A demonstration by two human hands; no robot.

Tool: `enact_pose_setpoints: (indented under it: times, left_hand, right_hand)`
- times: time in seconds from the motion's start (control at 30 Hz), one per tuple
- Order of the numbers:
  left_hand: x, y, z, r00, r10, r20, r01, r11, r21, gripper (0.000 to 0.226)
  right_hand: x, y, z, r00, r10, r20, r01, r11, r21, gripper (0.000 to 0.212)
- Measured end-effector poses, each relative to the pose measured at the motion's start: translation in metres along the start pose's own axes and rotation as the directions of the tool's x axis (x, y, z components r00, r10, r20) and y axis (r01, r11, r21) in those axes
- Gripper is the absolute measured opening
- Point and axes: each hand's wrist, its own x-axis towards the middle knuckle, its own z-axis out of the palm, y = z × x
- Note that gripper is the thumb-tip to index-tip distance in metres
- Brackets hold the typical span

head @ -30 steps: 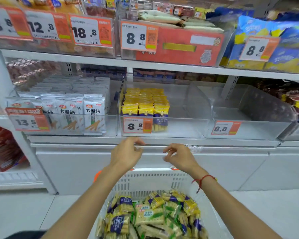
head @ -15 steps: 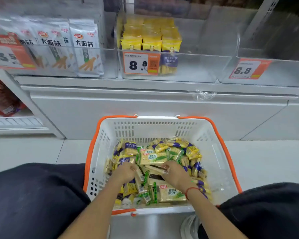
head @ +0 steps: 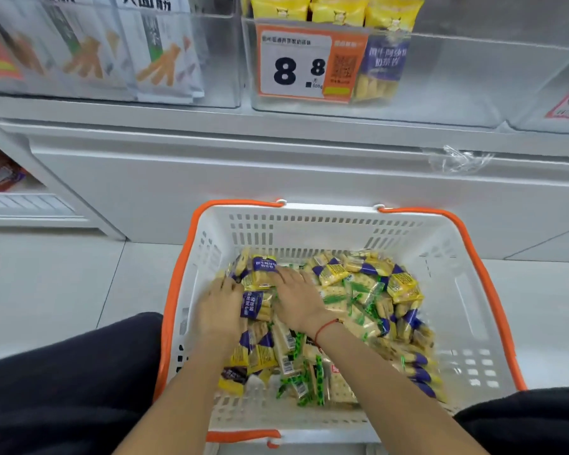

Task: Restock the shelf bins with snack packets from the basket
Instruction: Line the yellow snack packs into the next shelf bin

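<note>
A white basket with orange rim and handles stands on the floor between my knees. It holds a heap of snack packets, some yellow and purple, others clear with green print. Both hands are down in the heap at its left side. My left hand and my right hand close from either side on a small bunch of yellow and purple packets. Above, a clear shelf bin with an 8.8 price tag holds matching yellow packets on its left side.
A neighbouring clear bin to the left holds white packets. A white cabinet front rises just behind the basket, with crumpled clear plastic on its ledge. My dark-clothed knees flank the basket.
One second ago both hands were raised at the shelf edge. The view has dropped and both hands have gone down into the basket, then shifted to its left side around a bunch of packets.
</note>
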Motion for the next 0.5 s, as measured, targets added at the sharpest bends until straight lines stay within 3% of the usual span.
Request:
enact_pose_setpoints:
  times: [0.07, 0.2, 0.3, 0.4, 0.5]
  left_hand:
    - [0.006, 0.001, 0.005, 0.998, 0.002, 0.061, -0.01, 0.992, 0.129, 0.051]
    - [0.01, 0.011, 0.017, 0.978, -0.034, 0.207, -0.001, 0.986, 0.166, 0.041]
    - [0.008, 0.023, 0.018, 0.951, -0.166, 0.261, 0.193, 0.978, -0.082, 0.045]
    - [0.013, 0.027, 0.023, 0.907, -0.306, 0.291, 0.401, 0.841, -0.365, 0.05]
    - [0.02, 0.027, 0.03, 0.875, -0.332, 0.354, 0.474, 0.741, -0.476, 0.059]
  right_hand:
    - [0.017, -0.009, 0.008, 0.999, -0.006, 0.035, 0.006, 1.0, 0.0, 0.072]
    - [0.034, -0.013, 0.027, 0.99, 0.086, 0.115, -0.088, 0.996, 0.005, 0.082]
    - [0.039, -0.009, 0.031, 0.993, 0.109, 0.036, -0.111, 0.991, 0.072, 0.074]
    - [0.042, -0.005, 0.028, 0.991, 0.133, -0.028, -0.126, 0.977, 0.173, 0.057]
    - [0.037, 0.0, 0.024, 0.991, 0.122, -0.058, -0.104, 0.961, 0.256, 0.041]
